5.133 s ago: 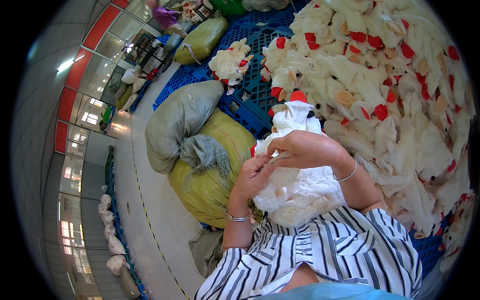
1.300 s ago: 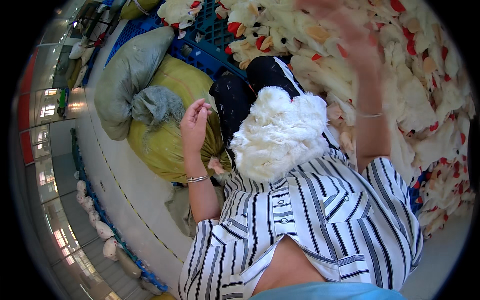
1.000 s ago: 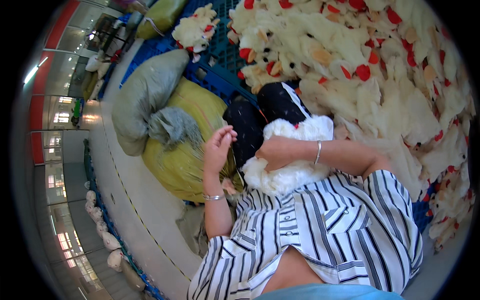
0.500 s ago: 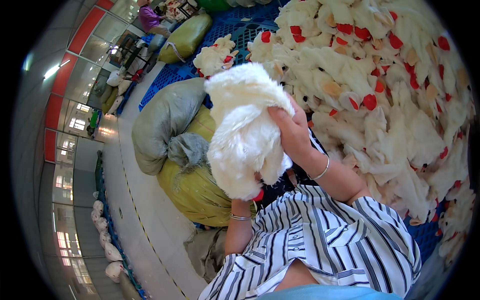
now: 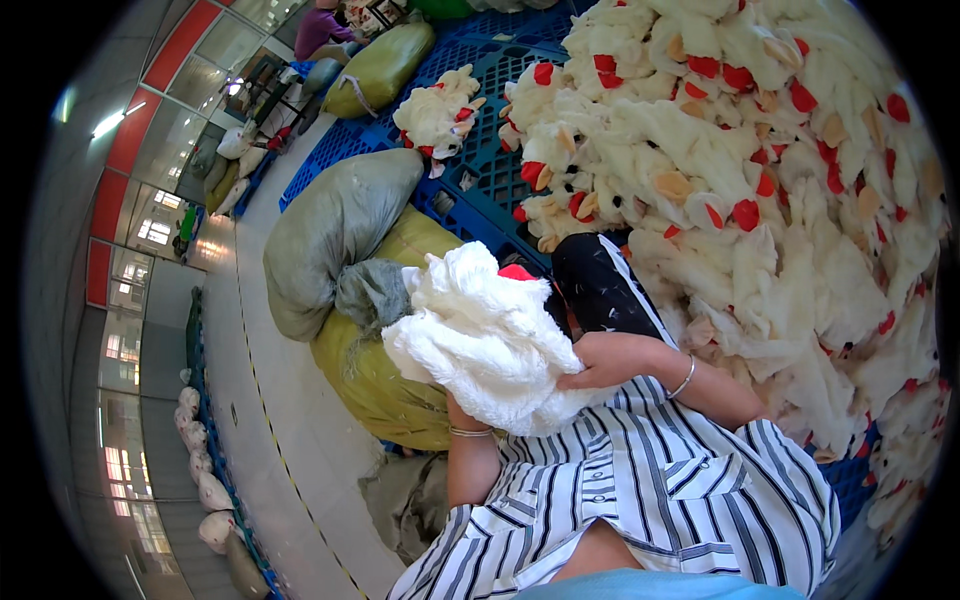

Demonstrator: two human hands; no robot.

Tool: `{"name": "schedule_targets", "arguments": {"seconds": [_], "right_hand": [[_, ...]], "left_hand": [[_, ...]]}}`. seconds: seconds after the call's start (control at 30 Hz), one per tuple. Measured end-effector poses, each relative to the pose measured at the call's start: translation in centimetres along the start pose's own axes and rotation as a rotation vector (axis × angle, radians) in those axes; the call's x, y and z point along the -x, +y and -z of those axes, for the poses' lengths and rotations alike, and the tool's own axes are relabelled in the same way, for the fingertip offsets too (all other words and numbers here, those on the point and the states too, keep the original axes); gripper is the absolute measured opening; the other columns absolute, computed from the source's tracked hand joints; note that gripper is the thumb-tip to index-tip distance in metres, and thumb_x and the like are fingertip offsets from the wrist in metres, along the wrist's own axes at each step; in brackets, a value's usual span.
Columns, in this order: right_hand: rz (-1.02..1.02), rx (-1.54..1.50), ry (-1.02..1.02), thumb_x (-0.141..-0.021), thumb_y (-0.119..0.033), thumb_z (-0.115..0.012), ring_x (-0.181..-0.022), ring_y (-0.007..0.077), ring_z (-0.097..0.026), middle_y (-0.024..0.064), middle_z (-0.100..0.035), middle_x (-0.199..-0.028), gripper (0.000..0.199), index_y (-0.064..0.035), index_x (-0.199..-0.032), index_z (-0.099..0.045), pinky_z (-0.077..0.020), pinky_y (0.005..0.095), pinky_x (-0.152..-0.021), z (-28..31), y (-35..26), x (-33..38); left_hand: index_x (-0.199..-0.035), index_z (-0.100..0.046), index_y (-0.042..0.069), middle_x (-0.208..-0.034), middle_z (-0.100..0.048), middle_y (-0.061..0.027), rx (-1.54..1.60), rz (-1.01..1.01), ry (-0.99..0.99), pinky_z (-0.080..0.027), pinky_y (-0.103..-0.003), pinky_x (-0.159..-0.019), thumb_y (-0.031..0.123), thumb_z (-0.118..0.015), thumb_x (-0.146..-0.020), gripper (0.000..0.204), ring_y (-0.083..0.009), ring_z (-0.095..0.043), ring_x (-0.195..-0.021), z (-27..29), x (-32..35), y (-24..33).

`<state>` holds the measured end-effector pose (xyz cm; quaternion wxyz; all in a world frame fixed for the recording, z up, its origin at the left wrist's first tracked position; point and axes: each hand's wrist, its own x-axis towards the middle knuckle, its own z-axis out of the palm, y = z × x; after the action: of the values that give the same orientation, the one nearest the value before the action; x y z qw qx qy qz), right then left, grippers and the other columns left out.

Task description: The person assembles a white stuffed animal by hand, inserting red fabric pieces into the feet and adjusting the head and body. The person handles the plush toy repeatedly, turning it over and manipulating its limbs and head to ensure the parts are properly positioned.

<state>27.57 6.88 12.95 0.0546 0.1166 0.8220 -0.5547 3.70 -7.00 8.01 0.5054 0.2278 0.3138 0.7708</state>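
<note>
I judge the step as handling one toy skin: my right hand point(image 5: 600, 362) grips the fluffy white plush skin with a red patch point(image 5: 485, 340), bunched over my lap beside the yellow woven sack point(image 5: 385, 385). My left hand is buried under the skin, so its grip is unclear. Next calls for a firmer two-handed hold; the pile is soft, limp.

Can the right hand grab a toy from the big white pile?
Probably yes: the pile of white plush toys lies just beyond the right hand, nothing between, but that hand is holding the white plush bundle.
</note>
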Motion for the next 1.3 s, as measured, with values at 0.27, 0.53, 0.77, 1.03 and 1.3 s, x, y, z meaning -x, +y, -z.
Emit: {"name": "schedule_targets", "arguments": {"seconds": [0.27, 0.53, 0.77, 1.03, 1.3], "right_hand": [[-0.110, 0.084, -0.011, -0.088, -0.041, -0.066, -0.089, 0.0319, -0.066, 0.0184, -0.070, -0.098, 0.048, -0.0005, -0.112, -0.066, -0.0503, 0.0367, -0.084, 1.7, 1.4, 1.7], [0.180, -0.352, 0.508, -0.084, -0.032, -0.076, -0.113, 0.0217, -0.057, 0.0116, -0.060, -0.119, 0.056, 0.0016, -0.125, -0.055, -0.0482, 0.0356, -0.094, 4.8, 0.4, 0.2], [0.320, -0.873, 0.744, -0.091, -0.023, -0.067, -0.087, 0.0051, -0.058, 0.0018, -0.062, -0.101, 0.039, 0.0015, -0.119, -0.056, -0.0479, 0.0214, -0.076, 5.6, -1.7, -3.8], [0.437, -0.431, 1.216, -0.083, -0.006, -0.070, -0.084, 0.0132, -0.050, 0.0042, -0.053, -0.093, 0.028, -0.0031, -0.101, -0.048, -0.0436, 0.0257, -0.078, 5.4, -1.6, -4.1], [0.488, -0.324, 1.116, -0.080, -0.011, -0.076, -0.091, 0.0099, -0.049, 0.0024, -0.052, -0.098, 0.034, -0.0053, -0.100, -0.048, -0.0430, 0.0254, -0.082, 4.8, -3.3, -4.1]], "left_hand": [[-0.147, -0.033, 0.011, -0.147, -0.038, -0.0122, -0.180, -0.332, 0.183, -0.044, -0.041, -0.103, 0.040, -0.039, -0.103, 0.053, -0.0278, -0.047, -0.128, -6.3, -1.0, 4.2], [-0.133, -0.049, -0.007, -0.132, -0.055, -0.0151, -0.354, -0.108, 0.430, -0.046, -0.036, -0.100, 0.024, -0.045, -0.099, 0.047, -0.0234, -0.056, -0.119, -7.6, -0.5, 5.1], [-0.145, -0.040, 0.005, -0.140, -0.050, -0.0116, -0.739, 0.037, -0.219, -0.040, -0.043, -0.108, 0.039, -0.048, -0.099, 0.058, -0.0290, -0.050, -0.127, 0.5, -3.3, 1.9], [-0.154, -0.018, 0.009, -0.156, -0.028, -0.0113, -0.345, -0.186, -0.364, -0.027, -0.046, -0.117, 0.080, -0.034, -0.086, 0.099, -0.0298, -0.033, -0.141, -5.4, -5.0, 1.7], [-0.138, -0.042, 0.001, -0.136, -0.052, -0.0151, -0.651, -0.092, 0.040, -0.044, -0.043, -0.105, 0.059, -0.073, -0.078, 0.088, -0.0273, -0.055, -0.121, -7.5, -5.4, 2.6]]}}
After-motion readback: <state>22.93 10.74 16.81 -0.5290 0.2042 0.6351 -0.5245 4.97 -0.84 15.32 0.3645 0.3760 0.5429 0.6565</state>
